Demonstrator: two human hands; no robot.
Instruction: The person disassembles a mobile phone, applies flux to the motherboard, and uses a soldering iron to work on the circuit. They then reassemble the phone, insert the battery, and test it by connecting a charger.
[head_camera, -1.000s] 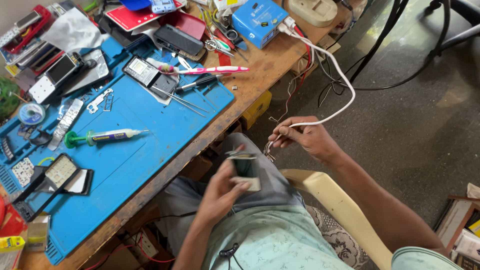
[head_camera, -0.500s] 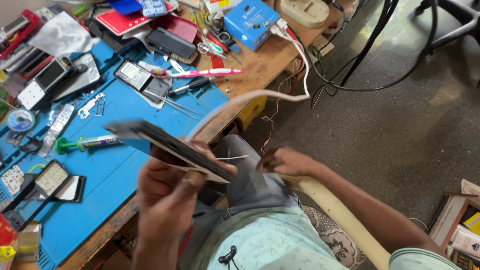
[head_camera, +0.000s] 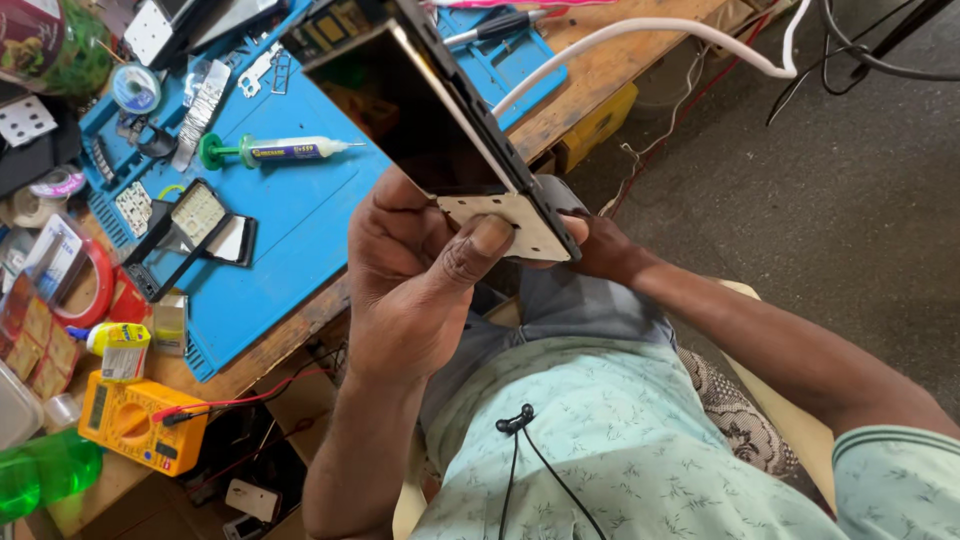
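My left hand (head_camera: 415, 285) grips a dark mobile phone (head_camera: 425, 115) by its lower end, thumb across the pale bottom strip. The phone is raised close to the camera, screen up and tilted. My right hand (head_camera: 605, 250) sits just behind the phone's lower corner, with its fingers mostly hidden by the phone. A white cable (head_camera: 640, 30) curves in from the upper right and passes behind the phone toward that hand.
A blue work mat (head_camera: 290, 225) covers the wooden bench and carries a green-capped syringe (head_camera: 285, 150), a framed screen part (head_camera: 200, 215) and small metal pieces. A yellow multimeter (head_camera: 135, 420), a green bottle (head_camera: 40, 470) and a red tape roll (head_camera: 90, 290) lie at the left.
The phone has risen from my lap to close under the camera, held by my left hand. My right hand, with the cable, has followed to the phone's lower end.
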